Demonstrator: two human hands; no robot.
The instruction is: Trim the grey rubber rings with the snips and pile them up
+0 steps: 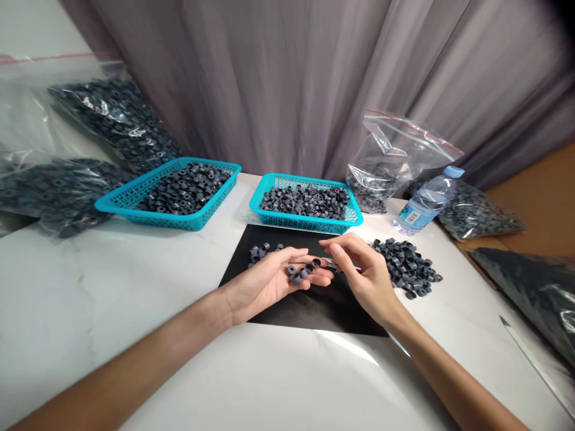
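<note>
Palm up over the black mat point(314, 308), my left hand point(269, 272) cups several small dark grey plastic caps point(296, 275). One of these, a hollow cap point(316, 263), sits near the fingertips with its opening showing. My right hand point(366, 269) is curled, thumb close to the index finger, around a thin silvery tool point(331, 262) whose tip reaches the left fingers. Most of that tool is hidden, so its exact kind is unclear. A small group of grey caps point(258, 252) lies on the mat behind my left hand. Beside my right hand spreads a loose pile of caps point(411, 266).
Two turquoise baskets, the left basket point(197, 222) and the middle basket point(309, 224), hold many caps. Filled plastic bags point(121, 120) stand at left; another clear bag point(381, 161) and a water bottle point(424, 203) are at right. A grey curtain point(269, 78) hangs behind the white table point(112, 287).
</note>
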